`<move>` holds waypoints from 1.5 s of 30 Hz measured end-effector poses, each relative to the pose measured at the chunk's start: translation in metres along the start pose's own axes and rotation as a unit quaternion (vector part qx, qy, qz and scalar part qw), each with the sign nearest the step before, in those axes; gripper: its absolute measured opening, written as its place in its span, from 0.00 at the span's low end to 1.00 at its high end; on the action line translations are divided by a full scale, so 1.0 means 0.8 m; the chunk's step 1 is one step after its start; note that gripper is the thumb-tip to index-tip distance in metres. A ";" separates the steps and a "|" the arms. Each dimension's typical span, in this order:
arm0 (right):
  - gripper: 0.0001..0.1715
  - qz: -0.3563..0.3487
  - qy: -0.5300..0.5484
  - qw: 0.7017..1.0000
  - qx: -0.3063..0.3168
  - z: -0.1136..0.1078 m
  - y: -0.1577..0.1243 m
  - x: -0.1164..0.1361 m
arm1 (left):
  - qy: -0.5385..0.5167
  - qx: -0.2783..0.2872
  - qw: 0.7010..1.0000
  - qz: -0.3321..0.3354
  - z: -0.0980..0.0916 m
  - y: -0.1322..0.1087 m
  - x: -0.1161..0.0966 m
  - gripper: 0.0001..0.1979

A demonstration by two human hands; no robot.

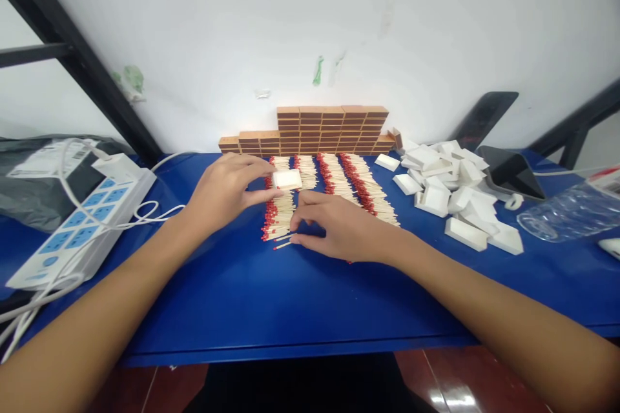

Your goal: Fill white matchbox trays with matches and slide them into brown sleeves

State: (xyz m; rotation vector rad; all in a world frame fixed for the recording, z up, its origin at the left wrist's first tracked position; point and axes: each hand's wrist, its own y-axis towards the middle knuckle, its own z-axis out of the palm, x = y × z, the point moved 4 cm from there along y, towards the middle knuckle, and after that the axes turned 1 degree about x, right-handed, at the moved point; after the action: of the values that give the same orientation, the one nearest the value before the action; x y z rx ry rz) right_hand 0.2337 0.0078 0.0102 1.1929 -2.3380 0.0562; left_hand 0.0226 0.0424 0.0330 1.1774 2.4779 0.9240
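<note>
A small white matchbox tray (287, 179) is pinched between the thumb and fingers of my left hand (230, 184), held over the leftmost column of matches. At that column's near end, my right hand (339, 222) has its thumb and index finger closed around a match (285, 237). Another loose match (283, 246) lies by the thumb tip. Red-headed matches (278, 216) lie in several columns, heads mostly to the left. My right hand covers part of the middle columns.
Brown matchboxes (334, 132) are stacked against the wall. To the right are a heap of white trays (436, 174), a dark phone-like device (511, 171) and a clear plastic bottle (571, 210). A power strip (82, 226) with white cables lies left, beside a dark bag (29, 190).
</note>
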 end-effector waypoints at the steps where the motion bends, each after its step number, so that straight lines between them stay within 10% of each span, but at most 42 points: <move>1: 0.03 0.009 0.003 1.000 0.013 0.003 0.000 0.001 | -0.001 0.004 1.000 -0.001 0.000 0.000 -0.001 0.15; 11: 0.03 0.029 0.042 0.997 0.055 0.012 0.000 0.003 | -0.009 0.009 1.000 0.015 0.000 0.001 -0.005 0.15; 21: 0.03 0.017 -0.067 0.976 -0.205 -0.039 0.001 -0.029 | -0.024 -0.010 0.998 0.059 0.002 0.003 -0.026 0.17; 33: 0.05 -0.017 -0.120 0.974 -0.193 -0.025 -0.001 -0.017 | -0.022 -0.002 0.999 0.029 0.004 0.002 -0.017 0.16; 45: 0.05 -0.002 -0.050 0.998 -0.025 0.008 0.002 -0.005 | -0.019 0.043 0.999 -0.017 0.007 -0.001 -0.001 0.17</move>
State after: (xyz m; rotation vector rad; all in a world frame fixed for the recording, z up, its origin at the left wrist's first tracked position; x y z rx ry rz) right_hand 0.2317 0.0102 0.0029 1.2005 -2.4082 -0.0641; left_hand 0.0251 0.0438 0.0283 1.1630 2.5224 0.7868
